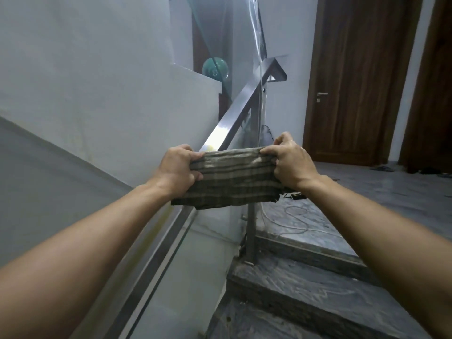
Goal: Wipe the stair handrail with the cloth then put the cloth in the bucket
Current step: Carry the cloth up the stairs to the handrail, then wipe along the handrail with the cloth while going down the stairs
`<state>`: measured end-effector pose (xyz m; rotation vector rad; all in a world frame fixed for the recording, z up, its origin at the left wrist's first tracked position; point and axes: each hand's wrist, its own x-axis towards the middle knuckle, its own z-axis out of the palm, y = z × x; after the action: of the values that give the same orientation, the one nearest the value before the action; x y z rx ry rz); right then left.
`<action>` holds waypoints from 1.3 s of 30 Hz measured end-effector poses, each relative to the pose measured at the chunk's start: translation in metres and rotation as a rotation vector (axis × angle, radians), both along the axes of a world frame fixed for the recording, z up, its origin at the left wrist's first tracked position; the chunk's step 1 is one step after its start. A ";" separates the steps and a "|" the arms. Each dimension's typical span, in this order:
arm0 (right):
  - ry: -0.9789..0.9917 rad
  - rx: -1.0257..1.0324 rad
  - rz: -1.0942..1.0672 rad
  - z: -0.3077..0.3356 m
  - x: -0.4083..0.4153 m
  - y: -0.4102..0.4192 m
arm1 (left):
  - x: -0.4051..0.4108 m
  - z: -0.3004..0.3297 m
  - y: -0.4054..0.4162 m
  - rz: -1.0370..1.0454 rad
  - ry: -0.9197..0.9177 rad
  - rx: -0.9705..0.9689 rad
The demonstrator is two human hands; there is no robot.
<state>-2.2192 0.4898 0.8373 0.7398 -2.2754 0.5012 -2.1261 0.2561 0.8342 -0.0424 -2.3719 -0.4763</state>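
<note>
Cloth [232, 181], striped in dull green and grey, is stretched flat between two bare hands and lies draped over the metal stair handrail [238, 111], about midway along the rail's visible run. The left hand [177, 167] has its grip closed on the cloth's left edge, fingers curled over the top and thumb pressed against the front. The right hand [291, 165] has its grip closed on the right edge, fingers bunching the fabric at the upper corner. The cloth's lower hem hangs just below the rail, covering it where the two meet.

The handrail slopes up from the lower left towards a bend near the landing, with a glass panel [210, 253] beneath it and a metal post [252, 231] standing at the edge of the top step. Dark stone steps [305, 297] lie to the right of the rail. A thin white cable [297, 220] trails across the landing floor, and a brown wooden door [354, 77] stands shut beyond it.
</note>
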 end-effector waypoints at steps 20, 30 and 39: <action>0.050 0.166 0.155 0.119 -0.174 -0.130 | -0.111 0.031 -0.023 0.348 -0.084 0.126; 0.464 0.564 0.089 0.128 -0.211 -0.139 | -0.165 0.036 -0.009 0.102 -0.176 -0.041; 0.046 0.676 0.155 0.106 -0.231 -0.111 | -0.198 0.018 -0.002 0.115 -0.234 -0.060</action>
<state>-2.4498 0.3790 0.9436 1.2400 -2.3555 -0.2447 -2.3236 0.2543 0.8518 0.1289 -2.5999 -0.3718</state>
